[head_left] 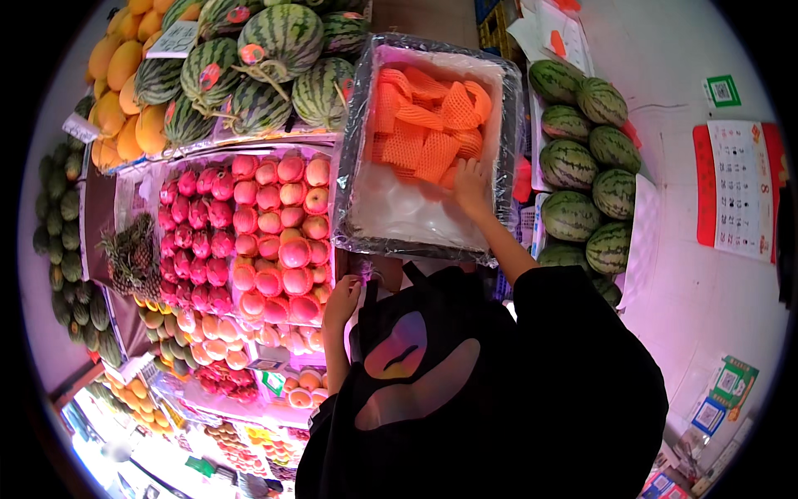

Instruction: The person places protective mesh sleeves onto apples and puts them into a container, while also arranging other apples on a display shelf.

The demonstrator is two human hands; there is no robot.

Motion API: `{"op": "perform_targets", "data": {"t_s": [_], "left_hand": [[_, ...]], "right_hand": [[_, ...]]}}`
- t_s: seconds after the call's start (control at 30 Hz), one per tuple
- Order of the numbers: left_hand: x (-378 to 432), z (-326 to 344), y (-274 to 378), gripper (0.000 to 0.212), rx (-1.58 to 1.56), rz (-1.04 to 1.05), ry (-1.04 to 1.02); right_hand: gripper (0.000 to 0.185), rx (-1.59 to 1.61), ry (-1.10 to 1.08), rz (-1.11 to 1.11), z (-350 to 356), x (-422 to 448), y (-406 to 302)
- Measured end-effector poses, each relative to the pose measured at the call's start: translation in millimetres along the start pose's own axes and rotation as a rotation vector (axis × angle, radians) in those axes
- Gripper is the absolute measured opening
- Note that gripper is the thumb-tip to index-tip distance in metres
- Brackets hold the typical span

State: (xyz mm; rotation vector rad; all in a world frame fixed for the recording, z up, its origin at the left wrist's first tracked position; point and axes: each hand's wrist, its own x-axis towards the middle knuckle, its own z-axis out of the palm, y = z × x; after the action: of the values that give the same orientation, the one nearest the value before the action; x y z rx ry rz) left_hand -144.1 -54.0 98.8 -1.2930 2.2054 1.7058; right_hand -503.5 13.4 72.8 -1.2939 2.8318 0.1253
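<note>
A foam box, wrapped in dark tape and clear film, stands before me. Orange foam fruit nets are heaped in its far part, and translucent plastic lies in the near part. Inside the box, my right hand touches the nearest nets and the plastic; whether its fingers grip anything is hidden. Lower down, my left hand is beside the right edge of the display of apples. Its fingers are bent, and I cannot tell whether they hold something.
Pink dragon fruit fill rows left of the apples. Large watermelons are piled at the upper left, beside yellow melons. Smaller watermelons are stacked right of the box, near a wall with a calendar. Pineapples sit farther left.
</note>
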Motion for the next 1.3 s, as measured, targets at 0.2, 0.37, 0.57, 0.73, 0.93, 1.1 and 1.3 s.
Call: {"op": "perform_targets", "data": {"t_s": [0.2,0.37,0.57,0.73,0.93,1.1,1.3], "left_hand": [[13,-10,17,0.024,0.005,0.076,0.028],[11,-15,42,0.024,0.007,0.097,0.045],[5,-25,93,0.021,-0.210,0.261,0.105],[18,-26,155,0.045,-0.205,0.441,0.235],[42,-31,203,0.053,-0.184,0.671,0.309],[42,-38,181,0.038,-0.378,0.537,0.353],[32,-25,167,0.038,-0.654,0.443,0.413]], "right_hand": [[0.086,0.032,-0.127,-0.004,-16,-12,-21],[0.078,0.368,-0.334,0.108,5,-9,-24],[0.068,1.356,-0.642,0.344,-25,-10,-9],[0.057,2.038,-0.935,0.240,-83,-25,-23],[0.050,2.114,-1.019,0.054,-140,-47,-69],[0.045,1.885,-1.073,-0.133,-153,-53,-66],[0.061,1.579,-0.914,-0.081,-158,-58,-77]]}}
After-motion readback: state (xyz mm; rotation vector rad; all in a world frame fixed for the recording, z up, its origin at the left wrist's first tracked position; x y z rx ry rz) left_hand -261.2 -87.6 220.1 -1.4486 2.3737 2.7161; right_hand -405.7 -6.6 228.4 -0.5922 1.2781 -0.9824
